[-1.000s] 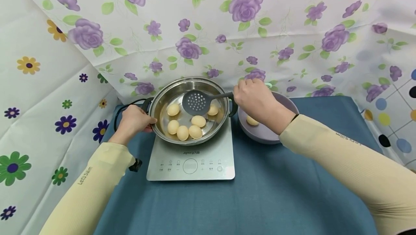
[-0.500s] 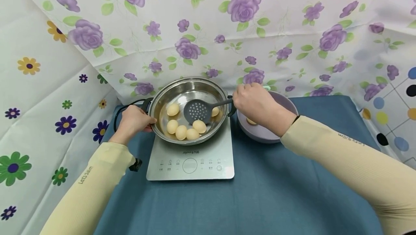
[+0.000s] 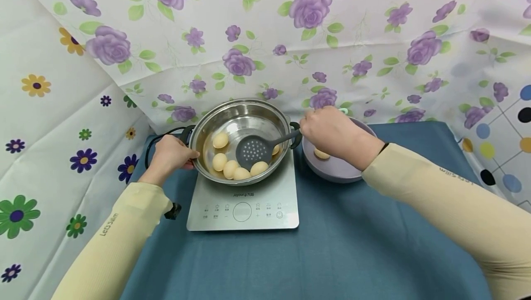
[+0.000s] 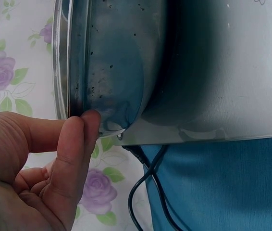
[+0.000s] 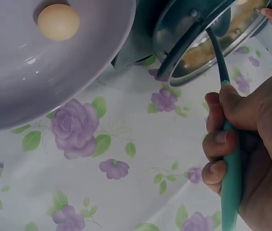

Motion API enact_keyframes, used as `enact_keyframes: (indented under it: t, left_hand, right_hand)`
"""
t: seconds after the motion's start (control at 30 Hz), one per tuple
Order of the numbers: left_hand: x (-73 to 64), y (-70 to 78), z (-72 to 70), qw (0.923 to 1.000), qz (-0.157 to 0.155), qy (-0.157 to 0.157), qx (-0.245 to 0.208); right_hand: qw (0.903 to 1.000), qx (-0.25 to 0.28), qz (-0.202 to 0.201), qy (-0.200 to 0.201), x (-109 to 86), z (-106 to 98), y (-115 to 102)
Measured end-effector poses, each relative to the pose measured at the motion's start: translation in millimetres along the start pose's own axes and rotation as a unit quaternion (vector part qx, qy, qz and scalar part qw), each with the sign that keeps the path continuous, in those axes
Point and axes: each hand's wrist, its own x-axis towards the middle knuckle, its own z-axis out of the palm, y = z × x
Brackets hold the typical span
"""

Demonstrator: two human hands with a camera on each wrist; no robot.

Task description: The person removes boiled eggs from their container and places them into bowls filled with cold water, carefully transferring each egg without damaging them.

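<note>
My left hand (image 3: 170, 156) pinches the near-left rim of a wide steel pot (image 3: 249, 122); thumb and fingertips meet on that rim in the left wrist view. In my right hand (image 3: 336, 130) is a slotted spoon (image 3: 254, 148), its green handle (image 5: 230, 178) gripped by curled fingers in the right wrist view. The spoon's dark, holed head is inside the pot, close behind the front eggs. Several pale brown eggs (image 3: 220, 140) lie in shallow liquid, mostly along the near side. One egg at the right is partly hidden by the spoon.
Under the pot is a white induction cooker (image 3: 242, 212). A purple bowl (image 3: 338, 173) holding an egg (image 5: 59, 22) stands to the right, partly behind my right forearm. A black cord (image 3: 151, 145) runs at the left. Flowered sheeting (image 3: 232, 23) hangs behind the blue tablecloth (image 3: 332, 254).
The spoon's head has moved toward the pot's near side. One egg beside it has shifted forward and right, and the front eggs have rolled slightly. My left hand stays on the rim.
</note>
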Motion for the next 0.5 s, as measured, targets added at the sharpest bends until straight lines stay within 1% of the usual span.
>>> enact_keyframes:
  t: [0.27,0.5]
  left_hand:
    - [0.0,0.4,-1.4,1.0,-0.001,-0.003,0.002]
    - [2.2,-2.0,0.1,1.0,0.009,0.0,0.0]
  right_hand:
    - [0.9979,0.039,0.022,-0.046,-0.3,-5.0,3.9]
    - [0.9907,0.081,0.039,-0.102,-0.2,-6.1,6.1]
